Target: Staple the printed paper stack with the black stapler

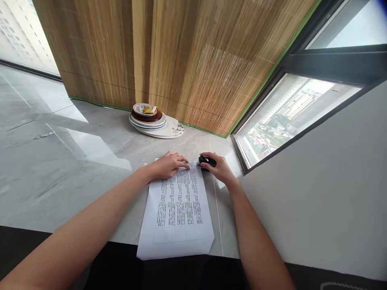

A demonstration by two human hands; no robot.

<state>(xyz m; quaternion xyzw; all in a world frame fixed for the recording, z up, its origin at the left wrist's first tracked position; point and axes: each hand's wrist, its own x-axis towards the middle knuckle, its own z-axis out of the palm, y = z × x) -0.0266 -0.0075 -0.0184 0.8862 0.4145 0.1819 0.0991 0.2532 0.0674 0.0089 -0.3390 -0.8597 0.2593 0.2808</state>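
Printed paper sheets (181, 233) lie on the grey marble-like surface, their near edge reaching past its front edge. Across the far left part of the paper rests my left hand (169, 165), its fingers stretched out flat. My right hand (219, 167) is closed around a black stapler (208, 161). The stapler's front end sits at the far right corner of the paper. How many sheets there are I cannot tell. My palm and fingers hide part of the stapler.
A stack of plates (148, 121) stands at the back, beside a bamboo blind (169, 52) that hangs down to the surface. On the right are a dark-framed window (272, 121) and a white wall (326, 189). Sunlit patches lie on the grey surface (75, 161) at left.
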